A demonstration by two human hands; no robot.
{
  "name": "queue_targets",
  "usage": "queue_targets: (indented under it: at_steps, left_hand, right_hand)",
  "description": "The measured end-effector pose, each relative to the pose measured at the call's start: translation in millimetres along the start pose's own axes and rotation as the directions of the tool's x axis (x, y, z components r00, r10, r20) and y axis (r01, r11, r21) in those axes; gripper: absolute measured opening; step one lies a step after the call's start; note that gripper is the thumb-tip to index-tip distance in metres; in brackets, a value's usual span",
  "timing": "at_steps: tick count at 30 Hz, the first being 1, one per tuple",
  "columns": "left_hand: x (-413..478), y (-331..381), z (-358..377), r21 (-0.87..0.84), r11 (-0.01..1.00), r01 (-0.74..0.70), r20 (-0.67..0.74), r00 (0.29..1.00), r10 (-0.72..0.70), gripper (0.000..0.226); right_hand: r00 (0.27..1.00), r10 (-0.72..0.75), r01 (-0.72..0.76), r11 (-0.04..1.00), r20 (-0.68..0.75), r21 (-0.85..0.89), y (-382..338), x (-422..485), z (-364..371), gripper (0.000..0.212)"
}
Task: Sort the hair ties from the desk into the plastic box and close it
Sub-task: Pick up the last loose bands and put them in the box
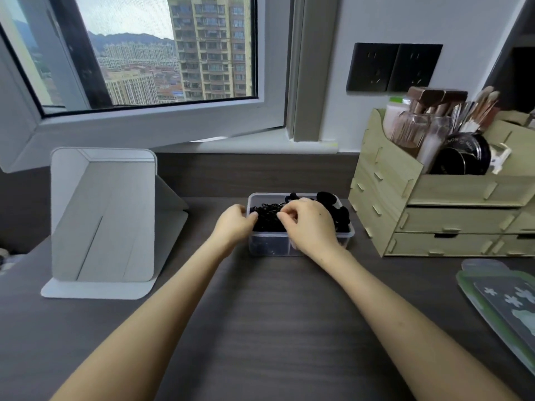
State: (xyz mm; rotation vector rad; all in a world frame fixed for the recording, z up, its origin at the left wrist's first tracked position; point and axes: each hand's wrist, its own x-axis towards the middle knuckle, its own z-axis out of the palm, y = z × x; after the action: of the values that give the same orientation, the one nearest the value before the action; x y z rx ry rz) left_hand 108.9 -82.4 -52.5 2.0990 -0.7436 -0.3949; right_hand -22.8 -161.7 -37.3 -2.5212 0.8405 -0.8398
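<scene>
We see a dark wood-grain surface [275,314] under a window [144,53], high-rise blocks outside. Right side: pale wooden organizer [434,221] with drawers, brushes and jars in its top. Left side: white folding stand [101,215], upright, well apart from the box. Green patterned card [500,302] lies flat at the right edge. Clear plastic box [269,247] sits mid-surface near the back, just beside the organizer, top open, with a divider inside. Black hair ties [266,215] are piled in the box, thin ones left, thicker ones at the back right. Right hand [309,227] is over the box, fingers curled together and pinching into the ties. Left hand [234,224] is curled at the box's left rim, touching it; we cannot tell if it actually grips
</scene>
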Motion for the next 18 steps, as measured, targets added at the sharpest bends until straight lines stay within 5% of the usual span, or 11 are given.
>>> queue_targets:
  at_steps: [4,8,12,15,18]
  left_hand:
    - [-2.5,-0.9,-2.0,0.172,0.981,-0.093,0.018,0.996,0.091,0.020]
    - [-11.1,-7.9,-12.0,0.214,0.970,-0.115,0.060,0.993,0.105,0.017]
    - [-28.4,-18.2,-22.1,0.257,0.957,-0.138,0.111,0.987,0.113,0.019]
    - [-45.3,-15.6,-28.4,0.378,0.915,-0.139,0.116,0.988,0.102,0.023]
    - [-63.6,-4.3,-25.6,0.555,0.801,-0.224,0.032,0.968,0.248,0.040]
  right_hand:
    - [0.975,-0.006,0.030,0.994,-0.222,0.107,24.7,-12.2,-18.3,0.017]
    - [0.960,0.009,0.021,0.994,-0.278,0.106,48.1,-40.2,-45.8,0.013]
    - [0.961,0.160,-0.207,0.956,-0.225,-0.207,89.0,-72.4,-66.2,0.014]
    - [0.948,0.293,-0.316,0.827,-0.123,-0.466,111.9,-95.5,-80.1,0.028]
    - [0.895,0.434,-0.392,0.646,-0.108,-0.655,125.8,-114.2,-92.5,0.044]
